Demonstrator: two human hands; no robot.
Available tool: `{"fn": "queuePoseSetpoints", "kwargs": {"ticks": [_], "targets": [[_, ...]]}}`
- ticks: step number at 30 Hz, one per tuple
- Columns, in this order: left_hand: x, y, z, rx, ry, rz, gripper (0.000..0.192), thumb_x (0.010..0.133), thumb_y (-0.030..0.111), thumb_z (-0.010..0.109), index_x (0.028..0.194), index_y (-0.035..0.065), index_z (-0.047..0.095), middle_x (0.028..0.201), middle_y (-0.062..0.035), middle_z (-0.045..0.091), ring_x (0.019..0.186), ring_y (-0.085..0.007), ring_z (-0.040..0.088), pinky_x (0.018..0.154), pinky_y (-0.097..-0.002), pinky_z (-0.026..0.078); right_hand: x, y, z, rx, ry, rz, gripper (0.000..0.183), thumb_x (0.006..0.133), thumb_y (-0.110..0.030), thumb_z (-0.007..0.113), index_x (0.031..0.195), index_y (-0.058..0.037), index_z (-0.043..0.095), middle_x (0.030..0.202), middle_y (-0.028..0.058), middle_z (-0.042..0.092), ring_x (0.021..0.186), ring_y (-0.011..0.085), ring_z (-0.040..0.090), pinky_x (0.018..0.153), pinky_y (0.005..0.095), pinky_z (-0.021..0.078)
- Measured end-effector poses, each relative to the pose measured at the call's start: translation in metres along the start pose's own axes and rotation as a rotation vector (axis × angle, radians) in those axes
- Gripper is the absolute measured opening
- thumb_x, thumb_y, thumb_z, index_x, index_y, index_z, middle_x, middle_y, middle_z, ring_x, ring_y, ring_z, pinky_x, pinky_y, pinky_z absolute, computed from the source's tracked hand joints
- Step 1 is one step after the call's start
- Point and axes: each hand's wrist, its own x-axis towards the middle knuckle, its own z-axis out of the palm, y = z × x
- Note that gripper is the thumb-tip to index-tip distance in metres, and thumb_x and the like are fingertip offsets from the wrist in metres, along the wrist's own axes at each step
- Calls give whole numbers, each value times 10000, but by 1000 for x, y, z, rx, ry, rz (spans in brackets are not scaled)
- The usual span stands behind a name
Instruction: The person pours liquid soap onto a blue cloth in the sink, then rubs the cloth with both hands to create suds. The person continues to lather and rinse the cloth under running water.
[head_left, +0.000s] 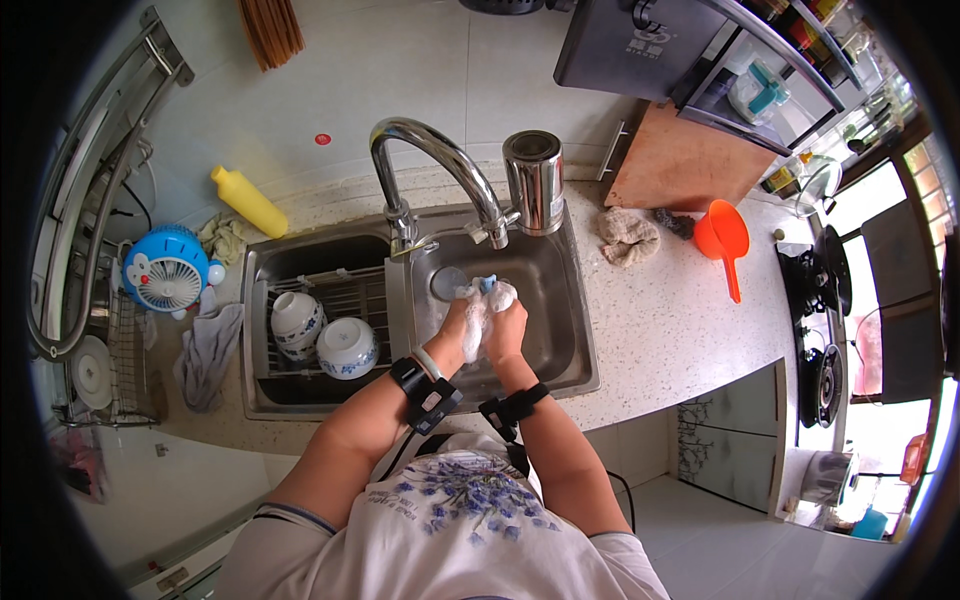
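Observation:
Over the right basin of the steel sink (587, 330), my left hand (450, 335) and my right hand (508, 330) both grip a soapy white cloth (474, 330). The cloth is bunched and covered with foam, and a bit of blue (488, 283) shows at its top. My fingers are mostly hidden by the foam and by the backs of my hands. Just beyond my left hand is a round drain cover (448, 283) on the basin floor. The chrome faucet (442, 150) arches above, its spout beyond my hands; no water stream is visible.
Upturned patterned bowls (347, 346) rest on a rack (367, 289) over the left basin. A steel cylinder (533, 180) stands behind the sink. Rightward lie a beige cloth (628, 237) and an orange ladle (721, 232). A blue fan (166, 268) and yellow bottle (250, 202) are left.

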Motion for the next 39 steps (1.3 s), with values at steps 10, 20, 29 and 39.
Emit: {"fn": "queuePoseSetpoints", "kwargs": {"ticks": [10,20,29,39], "targets": [[-23,18,26,321,10,59,179,849,244,525,917,102,609,834,-24,623,737,-153,589,657,-296,480,6,26,-8,328,52,-150,285,875,-229,503,928,29,610,796,140,642,746,190,615,652,335,470],[2,21,3,325,85,279,153,850,207,541,726,119,521,634,8,524,573,-137,524,538,-300,436,-14,-3,2,349,124,-181,257,874,-209,551,1009,9,550,872,179,591,817,306,584,749,369,451],[2,-10,-9,111,42,53,187,879,211,421,882,104,574,834,-23,610,764,-171,593,705,-290,480,6,11,-2,-7,59,-195,165,783,-122,541,838,14,617,757,227,619,743,367,622,625,391,476],[-27,33,23,896,-7,157,265,908,373,471,906,146,607,739,29,577,547,-77,500,467,-250,407,17,27,-12,579,-187,-90,303,883,-245,551,972,39,606,799,96,629,763,123,563,693,280,455]]}}
